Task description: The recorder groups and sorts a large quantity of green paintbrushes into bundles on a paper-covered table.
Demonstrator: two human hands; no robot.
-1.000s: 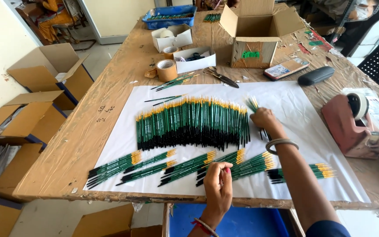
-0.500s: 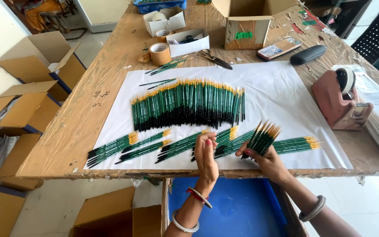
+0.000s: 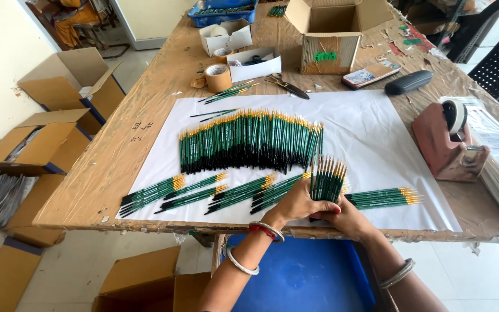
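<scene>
**Bundle of brushes held upright at the near edge of the white sheet**

Both my hands were closed around one bundle of green brushes (image 3: 327,178). My left hand (image 3: 295,203) wrapped the lower part of the bundle from the left, fingers curled round it. My right hand (image 3: 342,218) gripped from below and the right, thumb across the base. The bundle stood nearly upright, yellow-and-white tips fanned at the top, its foot hidden in my grip.

Everything else I placed against the white paper sheet (image 3: 376,133) on the wooden table (image 3: 145,144). The bundle stood over the sheet's near edge, a little right of its middle. Just beyond my hands, in the middle of the sheet, lay the big row of brushes (image 3: 249,141), packed side by side, tips pointing away from me. Along the sheet's near edge lay small groups of brushes (image 3: 197,190) to the left of my left hand, touching or close to one another. Another small group (image 3: 385,197) lay just right of my right hand, tips pointing right.

Off the sheet's right edge stood a red tape dispenser (image 3: 443,141). Beyond its far edge were a roll of brown tape (image 3: 218,76), scissors (image 3: 287,86) and an open cardboard box (image 3: 330,34).
</scene>
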